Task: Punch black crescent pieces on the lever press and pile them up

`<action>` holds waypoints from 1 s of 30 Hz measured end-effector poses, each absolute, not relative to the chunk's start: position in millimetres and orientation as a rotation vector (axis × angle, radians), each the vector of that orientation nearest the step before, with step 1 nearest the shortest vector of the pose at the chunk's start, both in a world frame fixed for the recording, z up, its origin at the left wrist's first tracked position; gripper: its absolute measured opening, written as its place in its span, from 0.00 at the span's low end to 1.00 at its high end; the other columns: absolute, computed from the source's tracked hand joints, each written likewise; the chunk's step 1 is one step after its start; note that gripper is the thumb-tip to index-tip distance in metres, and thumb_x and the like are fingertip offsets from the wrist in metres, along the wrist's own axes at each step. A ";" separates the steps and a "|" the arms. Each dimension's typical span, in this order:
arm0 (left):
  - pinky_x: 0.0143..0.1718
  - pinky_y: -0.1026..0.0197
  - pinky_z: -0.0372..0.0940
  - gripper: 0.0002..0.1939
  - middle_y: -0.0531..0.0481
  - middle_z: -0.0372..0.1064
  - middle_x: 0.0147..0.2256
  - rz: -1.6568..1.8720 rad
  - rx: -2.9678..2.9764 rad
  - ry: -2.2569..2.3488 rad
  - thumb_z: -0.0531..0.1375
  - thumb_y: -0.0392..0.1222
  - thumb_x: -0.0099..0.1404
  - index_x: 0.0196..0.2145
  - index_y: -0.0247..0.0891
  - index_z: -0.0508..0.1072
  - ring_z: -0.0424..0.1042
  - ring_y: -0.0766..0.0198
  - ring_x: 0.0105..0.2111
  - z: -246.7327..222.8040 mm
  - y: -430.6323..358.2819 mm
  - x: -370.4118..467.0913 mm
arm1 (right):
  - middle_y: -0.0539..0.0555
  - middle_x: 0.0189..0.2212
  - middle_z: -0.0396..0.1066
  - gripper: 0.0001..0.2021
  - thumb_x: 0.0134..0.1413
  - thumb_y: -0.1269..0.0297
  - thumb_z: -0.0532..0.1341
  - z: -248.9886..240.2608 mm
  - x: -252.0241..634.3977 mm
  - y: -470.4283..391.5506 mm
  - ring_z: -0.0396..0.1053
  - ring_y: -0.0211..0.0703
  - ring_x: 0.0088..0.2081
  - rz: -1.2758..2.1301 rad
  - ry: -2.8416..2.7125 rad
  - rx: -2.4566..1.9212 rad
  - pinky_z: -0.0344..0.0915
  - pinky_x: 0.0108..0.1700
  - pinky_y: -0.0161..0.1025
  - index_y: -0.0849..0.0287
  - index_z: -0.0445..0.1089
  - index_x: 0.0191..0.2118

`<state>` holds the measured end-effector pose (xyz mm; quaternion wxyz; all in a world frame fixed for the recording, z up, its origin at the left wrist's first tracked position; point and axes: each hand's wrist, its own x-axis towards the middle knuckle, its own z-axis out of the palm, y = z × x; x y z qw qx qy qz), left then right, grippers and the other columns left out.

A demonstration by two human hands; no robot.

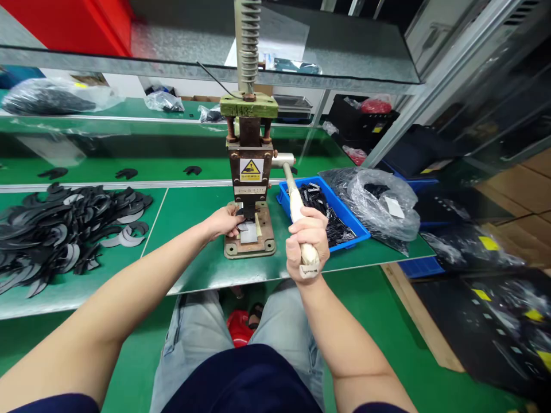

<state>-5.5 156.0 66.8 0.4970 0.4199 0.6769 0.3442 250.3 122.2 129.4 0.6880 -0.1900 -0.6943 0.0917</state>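
A hand press [251,166] with a spring and a yellow warning label stands on the green table. My right hand [307,244] is wrapped round its wrapped lever [295,198], which slants down toward me. My left hand [226,222] is at the press base [262,229], its fingers pinching a small dark curved piece [243,226] under the press head. Part of that piece is hidden by the fingers and the head. A pile of black and grey curved pieces [73,229] lies to the left.
Right of the press sits a blue tray [359,234] of small black parts, beside a clear plastic bag [383,198]. Single curved pieces [127,172] lie on the ledge behind. A metal shelf [361,83] crosses above.
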 end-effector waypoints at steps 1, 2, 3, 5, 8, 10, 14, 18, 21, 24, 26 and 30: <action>0.19 0.65 0.62 0.14 0.55 0.69 0.18 0.812 1.016 1.652 0.73 0.48 0.65 0.40 0.40 0.74 0.70 0.63 0.15 68.4 158.1 -5.0 | 0.49 0.31 0.71 0.05 0.60 0.61 0.64 129.7 249.6 122.3 0.75 0.54 0.50 0.203 -1.548 -0.429 0.71 0.59 0.65 0.48 0.66 0.36; 0.19 0.64 0.62 0.13 0.55 0.69 0.18 0.797 1.012 1.659 0.72 0.47 0.65 0.40 0.40 0.75 0.70 0.63 0.15 70.2 160.2 -4.4 | 0.49 0.31 0.71 0.05 0.60 0.61 0.64 130.2 249.1 122.3 0.75 0.54 0.49 0.200 -1.544 -0.432 0.71 0.59 0.66 0.48 0.66 0.36; 0.20 0.64 0.62 0.13 0.55 0.69 0.17 0.791 1.011 1.660 0.73 0.47 0.65 0.39 0.39 0.75 0.69 0.63 0.15 72.0 162.1 -3.7 | 0.49 0.31 0.71 0.05 0.60 0.62 0.65 130.8 248.9 122.2 0.75 0.54 0.48 0.197 -1.539 -0.432 0.71 0.59 0.66 0.48 0.66 0.36; 0.20 0.64 0.62 0.14 0.55 0.68 0.17 0.820 1.021 1.640 0.74 0.46 0.63 0.38 0.39 0.76 0.69 0.64 0.15 75.5 164.7 -0.9 | 0.49 0.31 0.71 0.05 0.60 0.63 0.65 132.3 249.7 122.1 0.75 0.54 0.48 0.198 -1.535 -0.429 0.71 0.59 0.65 0.49 0.67 0.36; 0.21 0.64 0.62 0.12 0.55 0.69 0.17 0.890 1.102 1.620 0.73 0.45 0.65 0.38 0.37 0.75 0.69 0.65 0.15 80.1 161.6 7.5 | 0.50 0.33 0.73 0.04 0.60 0.64 0.65 134.3 253.5 122.3 0.74 0.55 0.51 0.208 -1.567 -0.423 0.71 0.59 0.65 0.50 0.68 0.36; 0.22 0.63 0.63 0.08 0.53 0.71 0.19 0.933 1.226 1.625 0.67 0.43 0.70 0.41 0.35 0.75 0.70 0.65 0.15 81.8 152.6 14.0 | 0.51 0.34 0.74 0.04 0.59 0.64 0.66 134.9 256.1 123.6 0.74 0.56 0.52 0.199 -1.584 -0.427 0.71 0.59 0.66 0.50 0.69 0.36; 0.30 0.62 0.68 0.10 0.45 0.81 0.32 1.012 1.442 1.595 0.60 0.40 0.74 0.48 0.35 0.77 0.78 0.63 0.26 79.9 120.0 5.7 | 0.51 0.32 0.74 0.05 0.57 0.63 0.68 134.6 255.9 128.7 0.75 0.57 0.51 0.168 -1.570 -0.424 0.71 0.60 0.67 0.48 0.70 0.35; 0.50 0.52 0.74 0.12 0.39 0.81 0.46 1.029 1.497 1.764 0.63 0.45 0.71 0.48 0.38 0.80 0.81 0.52 0.45 70.4 71.6 -65.1 | 0.51 0.32 0.73 0.05 0.57 0.63 0.67 134.9 252.0 130.1 0.76 0.57 0.49 0.176 -1.548 -0.414 0.71 0.60 0.69 0.50 0.69 0.35; 0.60 0.44 0.69 0.18 0.33 0.78 0.53 0.836 1.503 2.405 0.62 0.50 0.71 0.52 0.36 0.79 0.77 0.43 0.55 57.8 32.6 -147.4 | 0.51 0.31 0.72 0.05 0.57 0.64 0.67 135.4 249.8 129.3 0.76 0.56 0.48 0.176 -1.532 -0.408 0.71 0.60 0.69 0.51 0.69 0.34; 0.61 0.40 0.67 0.30 0.27 0.74 0.57 0.583 1.161 2.856 0.62 0.61 0.69 0.57 0.33 0.75 0.72 0.34 0.61 43.9 -1.0 -212.5 | 0.51 0.31 0.72 0.06 0.58 0.64 0.66 135.4 248.3 129.5 0.75 0.56 0.50 0.167 -1.526 -0.416 0.70 0.60 0.68 0.52 0.68 0.34; 0.61 0.40 0.66 0.37 0.27 0.73 0.59 0.495 1.099 2.903 0.62 0.66 0.67 0.60 0.33 0.73 0.71 0.33 0.62 35.9 -16.0 -233.7 | 0.50 0.31 0.71 0.06 0.59 0.63 0.66 135.1 247.7 130.0 0.76 0.55 0.49 0.162 -1.526 -0.423 0.70 0.60 0.68 0.52 0.67 0.34; 0.58 0.48 0.68 0.37 0.33 0.74 0.59 0.531 1.226 2.782 0.65 0.67 0.64 0.60 0.37 0.73 0.74 0.39 0.60 25.4 -20.7 -235.7 | 0.50 0.31 0.71 0.06 0.59 0.63 0.66 134.4 247.5 130.8 0.76 0.55 0.47 0.167 -1.518 -0.411 0.70 0.61 0.69 0.52 0.67 0.34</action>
